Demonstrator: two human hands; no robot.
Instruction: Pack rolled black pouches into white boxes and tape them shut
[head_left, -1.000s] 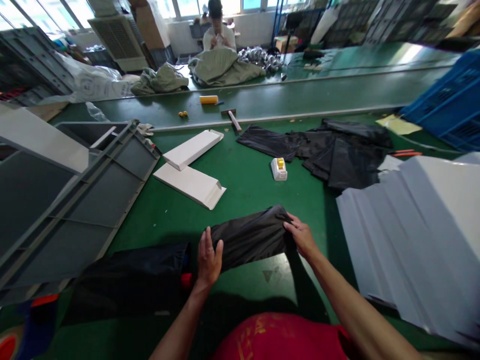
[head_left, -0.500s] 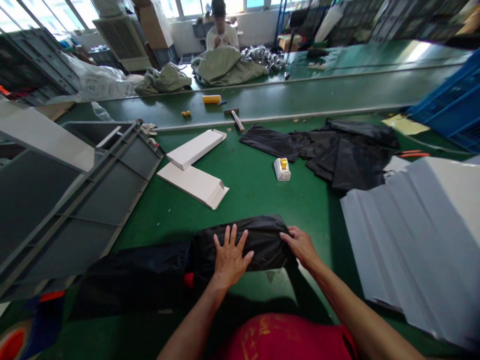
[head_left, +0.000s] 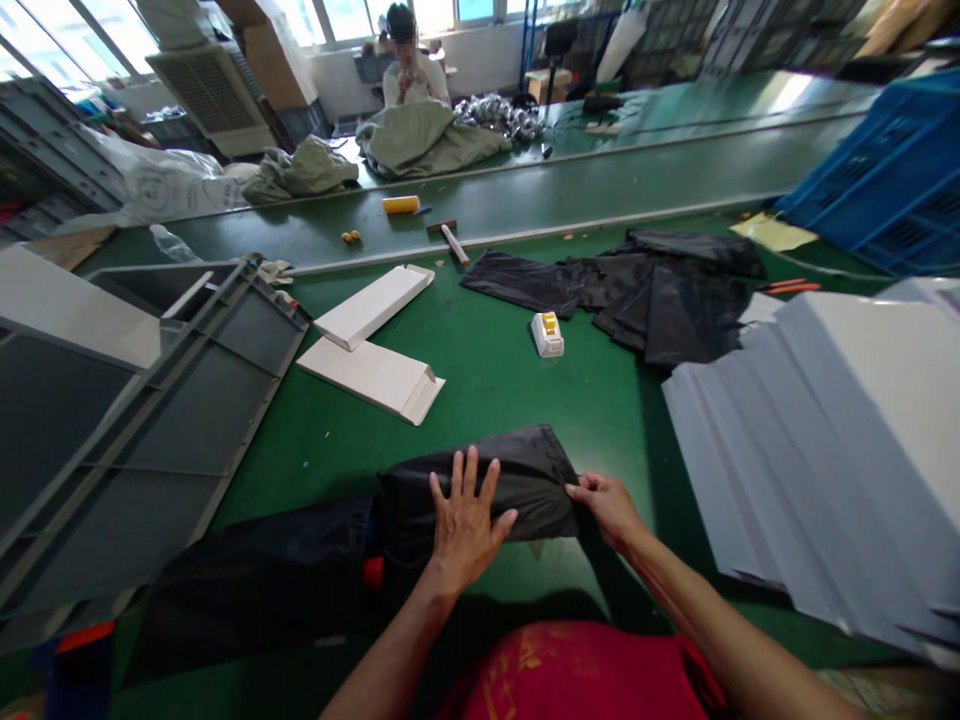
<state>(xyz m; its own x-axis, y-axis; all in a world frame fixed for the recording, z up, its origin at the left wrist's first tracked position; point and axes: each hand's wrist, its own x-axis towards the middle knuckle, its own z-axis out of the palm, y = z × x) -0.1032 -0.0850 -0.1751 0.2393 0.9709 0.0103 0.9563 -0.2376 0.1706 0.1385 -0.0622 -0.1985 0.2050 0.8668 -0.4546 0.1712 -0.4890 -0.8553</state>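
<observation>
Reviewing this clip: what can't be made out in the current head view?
All in the head view:
- What, if anything, is inside the black bag under the left hand: dark plastic hides it.
- Grey crate's far end: cut off by the left edge.
- White stack's full extent: cut off by the right edge.
- Yellow pieces' identity: too small.

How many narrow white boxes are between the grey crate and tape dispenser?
2: the farther white box, overlapping the nearer white box, which lies between it and the left hand.
</observation>
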